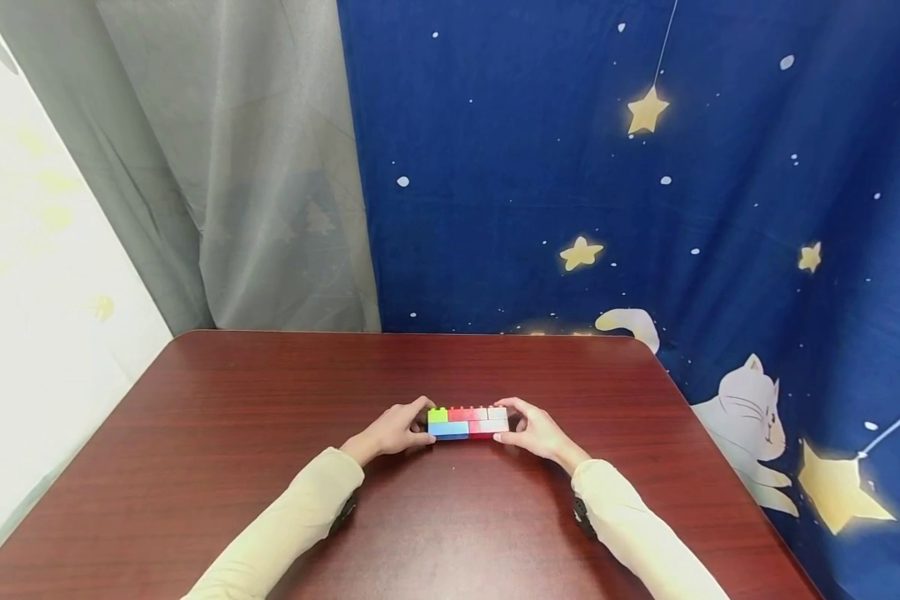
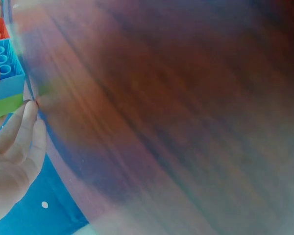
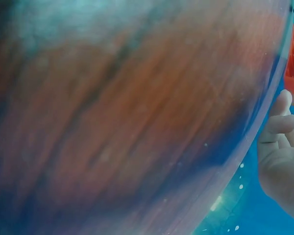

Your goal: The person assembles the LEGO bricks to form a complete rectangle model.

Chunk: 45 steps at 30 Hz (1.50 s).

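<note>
A two-layer bar of toy building bricks sits between both hands in the head view. Its lower layer has a blue brick point(image 1: 447, 429) on the left and a red brick point(image 1: 482, 427) on the right. Above them are a lime-green brick point(image 1: 438, 415), a red one point(image 1: 465, 414) and a pale, glare-washed one point(image 1: 497, 413). My left hand point(image 1: 393, 429) pinches the left end between thumb and fingers; my right hand point(image 1: 538, 432) grips the right end likewise. Hollow tubes under the blue brick point(image 2: 10, 87) show in the left wrist view, so the underside is exposed.
The bricks are over a dark red-brown table point(image 1: 270, 392) with rounded far corners. Behind it hang a grey curtain point(image 1: 277, 208) and a blue star-patterned curtain point(image 1: 495, 167). A bright white surface point(image 1: 37, 292) is at the left.
</note>
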Available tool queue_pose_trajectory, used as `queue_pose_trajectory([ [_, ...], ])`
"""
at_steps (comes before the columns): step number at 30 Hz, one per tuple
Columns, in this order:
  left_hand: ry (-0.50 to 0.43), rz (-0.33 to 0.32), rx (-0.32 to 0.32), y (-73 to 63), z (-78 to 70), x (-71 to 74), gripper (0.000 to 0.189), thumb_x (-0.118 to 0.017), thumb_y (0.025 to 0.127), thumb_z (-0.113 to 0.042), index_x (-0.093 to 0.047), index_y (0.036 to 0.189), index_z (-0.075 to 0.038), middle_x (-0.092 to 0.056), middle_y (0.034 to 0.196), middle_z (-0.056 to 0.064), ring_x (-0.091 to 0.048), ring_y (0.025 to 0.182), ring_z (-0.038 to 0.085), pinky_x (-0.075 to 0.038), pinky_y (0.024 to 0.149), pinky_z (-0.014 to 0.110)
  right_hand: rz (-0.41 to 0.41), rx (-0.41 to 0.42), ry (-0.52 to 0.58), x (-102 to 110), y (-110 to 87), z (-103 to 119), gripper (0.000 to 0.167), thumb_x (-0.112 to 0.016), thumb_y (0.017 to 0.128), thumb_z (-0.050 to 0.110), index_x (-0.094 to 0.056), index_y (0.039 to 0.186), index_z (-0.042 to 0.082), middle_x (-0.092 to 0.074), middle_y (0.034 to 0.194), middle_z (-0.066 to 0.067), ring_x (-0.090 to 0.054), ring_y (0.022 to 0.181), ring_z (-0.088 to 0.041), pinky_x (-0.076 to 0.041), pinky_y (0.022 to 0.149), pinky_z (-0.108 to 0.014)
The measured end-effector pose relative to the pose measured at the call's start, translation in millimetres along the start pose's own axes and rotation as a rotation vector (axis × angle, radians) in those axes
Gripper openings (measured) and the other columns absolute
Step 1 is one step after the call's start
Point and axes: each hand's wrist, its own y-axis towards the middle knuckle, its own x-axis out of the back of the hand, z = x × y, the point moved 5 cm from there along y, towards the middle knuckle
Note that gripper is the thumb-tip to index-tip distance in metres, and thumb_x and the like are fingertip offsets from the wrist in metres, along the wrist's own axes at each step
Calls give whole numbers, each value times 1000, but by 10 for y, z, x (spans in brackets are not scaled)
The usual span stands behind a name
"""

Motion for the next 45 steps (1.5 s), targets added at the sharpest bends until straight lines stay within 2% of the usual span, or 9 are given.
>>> queue_pose_trajectory([
  [5,-22,12,1,8,3,27,40,-67,79,-18,-48,112,-4,-61,94,8,-57,77,12,-46,69,29,-8,64,-59,-7,15,40,50,-75,70,18,-54,114,10,-51,94,-3,-47,57,-13,-41,54,-24],
  [10,-44,28,6,19,23,28,40,-67,79,-19,-49,111,-3,-61,93,8,-57,79,15,-46,71,31,57,101,-74,-36,30,66,53,-74,71,13,-52,119,11,-45,96,-4,-46,57,-12,-41,54,-23],
  [13,-66,34,-22,15,34,25,41,-67,79,-25,-50,109,-3,-61,91,8,-57,78,14,-46,70,30,83,117,-63,-51,31,71,53,-73,71,12,-53,119,10,-44,96,-5,-46,57,-11,-41,53,-23],
  [14,-69,29,-58,31,89,1,43,-66,79,-28,-50,110,-4,-61,90,7,-56,76,12,-46,68,29,86,121,-59,-52,31,75,52,-74,71,12,-53,119,10,-44,97,-5,-45,57,-10,-41,53,-23],
  [17,-86,28,-72,30,96,5,44,-66,78,-32,-50,109,-5,-61,89,7,-56,75,12,-46,67,29,85,131,-62,-53,39,80,51,-74,70,10,-55,117,9,-44,96,-6,-45,58,-10,-41,53,-23],
  [19,-77,27,-57,38,103,-2,43,-67,78,-30,-50,109,-5,-61,90,7,-57,77,13,-46,69,29,82,135,-66,-52,49,87,50,-73,70,9,-55,117,9,-44,96,-6,-45,59,-11,-41,53,-23],
  [21,-65,31,-13,29,56,19,42,-68,78,-24,-51,109,-3,-61,91,9,-57,79,16,-46,70,31,79,130,-77,-53,64,87,50,-73,70,9,-55,117,9,-44,96,-6,-45,59,-11,-41,54,-23],
  [26,-31,26,38,49,68,16,42,-69,77,-20,-51,111,-3,-60,93,8,-57,82,16,-46,72,30,85,86,-68,-57,97,58,50,-73,70,8,-55,117,9,-44,96,-6,-46,60,-13,-41,55,-24],
  [45,-49,8,90,174,139,32,42,-68,77,-16,-53,113,0,-58,90,8,-55,80,17,-45,71,29,115,-33,-45,-33,212,-44,47,-71,73,11,-56,118,14,-45,97,-5,-48,66,-17,-43,59,-27],
])
